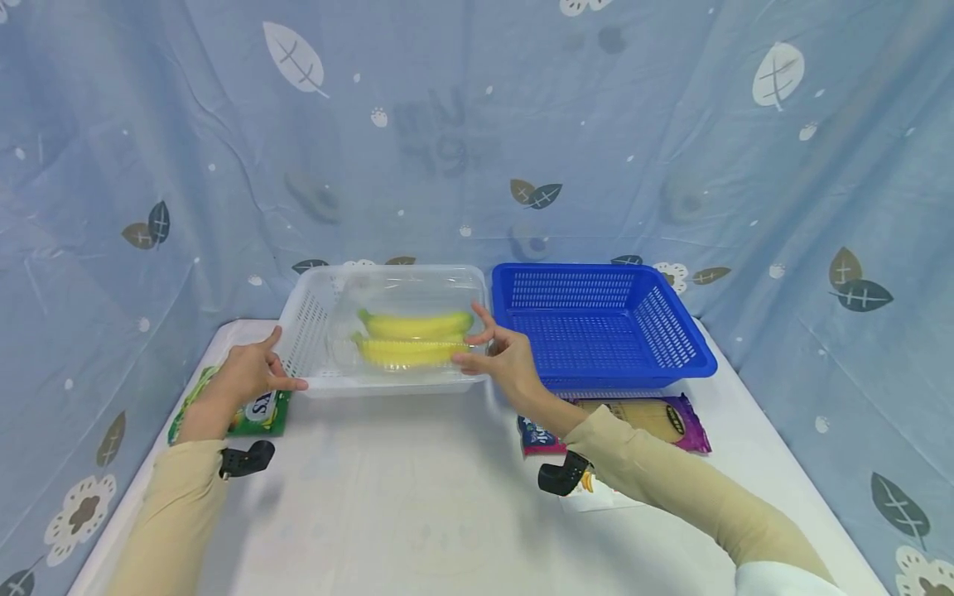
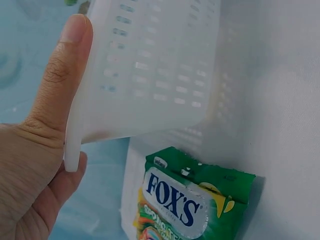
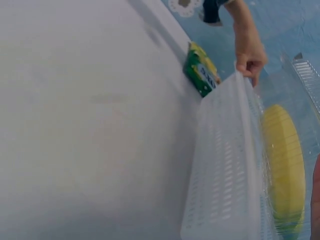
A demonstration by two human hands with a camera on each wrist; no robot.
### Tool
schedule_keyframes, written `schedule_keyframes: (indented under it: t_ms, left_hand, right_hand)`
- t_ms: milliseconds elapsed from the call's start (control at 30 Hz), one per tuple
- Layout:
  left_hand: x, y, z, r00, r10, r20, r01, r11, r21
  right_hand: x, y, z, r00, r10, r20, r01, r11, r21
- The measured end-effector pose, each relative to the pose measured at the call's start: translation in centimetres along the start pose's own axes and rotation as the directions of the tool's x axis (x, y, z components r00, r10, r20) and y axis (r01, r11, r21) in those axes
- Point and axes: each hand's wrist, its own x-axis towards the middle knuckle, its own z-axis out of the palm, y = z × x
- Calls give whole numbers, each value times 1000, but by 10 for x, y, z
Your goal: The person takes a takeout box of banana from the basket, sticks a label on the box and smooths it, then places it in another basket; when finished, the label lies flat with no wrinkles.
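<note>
Near the table's far side, a white perforated plastic basket point(image 1: 387, 389) holds a clear plastic box point(image 1: 417, 290). Two yellow bananas point(image 1: 417, 325) with green ends lie inside the box. My left hand point(image 1: 249, 372) pinches the basket's left rim; the left wrist view has the thumb point(image 2: 57, 80) along the rim and fingers below it. At the other end, my right hand point(image 1: 514, 364) grips the right end of the clear box, thumb in front and fingers farther back. Only a sliver of that hand appears in the right wrist view.
A blue perforated basket point(image 1: 674, 331) stands just right of the white one. In front of it lie a purple-ended packet point(image 1: 693, 422), a dark blue and red packet point(image 1: 540, 434) and a white card point(image 1: 592, 495), partly behind my right arm. A green FOX'S bag point(image 2: 195, 195) lies below my left hand.
</note>
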Motion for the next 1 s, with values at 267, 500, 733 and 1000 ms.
schedule_keyframes:
  t_ms: [267, 500, 733, 1000]
  left_hand:
    - [0, 2, 0, 1000, -5, -6, 5, 1000, -15]
    - [-1, 1, 0, 1000, -20, 7, 20, 1000, 0]
    - [2, 1, 0, 1000, -21, 2, 21, 1000, 4]
    - [1, 2, 0, 1000, -24, 7, 24, 1000, 13]
  right_hand:
    - [-18, 3, -7, 999, -18, -31, 16, 998, -68]
    - [-33, 0, -9, 999, 18, -51, -21, 997, -71]
    - [-49, -7, -10, 999, 44, -25, -44, 999, 8]
    - [-69, -14, -11, 996, 92, -17, -92, 995, -35]
